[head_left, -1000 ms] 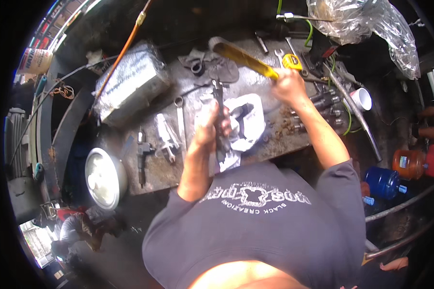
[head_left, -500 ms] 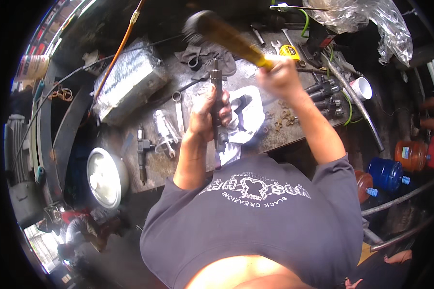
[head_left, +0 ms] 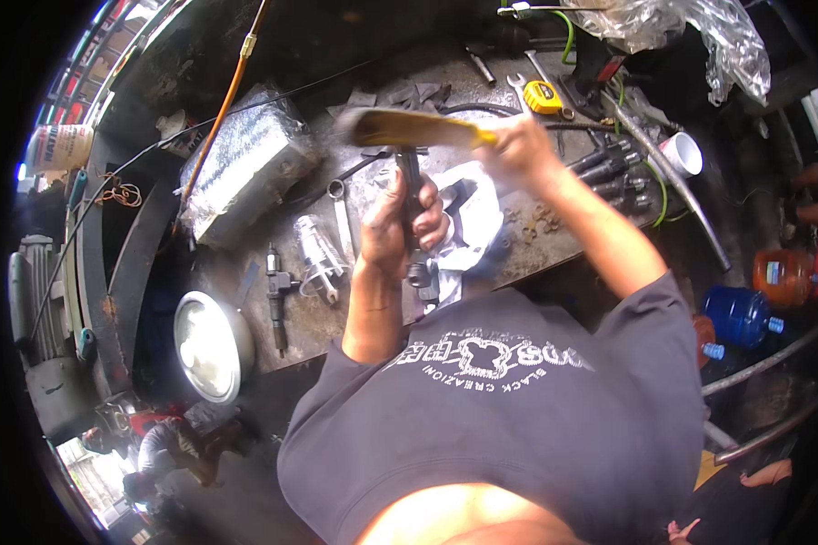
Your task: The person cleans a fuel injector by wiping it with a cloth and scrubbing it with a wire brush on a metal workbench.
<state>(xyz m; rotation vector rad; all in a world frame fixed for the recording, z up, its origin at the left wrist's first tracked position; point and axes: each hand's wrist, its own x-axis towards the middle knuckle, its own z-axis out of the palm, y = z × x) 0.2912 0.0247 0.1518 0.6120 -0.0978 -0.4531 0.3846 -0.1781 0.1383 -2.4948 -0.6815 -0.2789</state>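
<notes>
My left hand (head_left: 386, 227) is closed around a dark fuel injector (head_left: 410, 165), held upright over the workbench's near side. The injector's top end and lower end stick out of the fist. My right hand (head_left: 523, 153) grips the yellow handle end of a brush (head_left: 418, 130). The brush's dark head points left and lies across the injector's top end, partly hiding it; its bristles are blurred by motion. A white cloth (head_left: 478, 218) is just right of my left hand. To the left lie a combination wrench (head_left: 342, 213), a clear plastic container (head_left: 314, 250) and another injector (head_left: 276, 295).
A plastic-wrapped block (head_left: 250, 168) sits at the bench's left. Several dark injectors (head_left: 620, 168), a metal pipe (head_left: 677, 186), a white cup (head_left: 681, 156) and a yellow tape measure (head_left: 543, 97) are on the right. Small brass-coloured parts (head_left: 543, 221) lie near the cloth.
The brush has come down from its raised, slanted position to lie nearly level across the injector's top. My right hand has dropped slightly; my left hand still holds the injector.
</notes>
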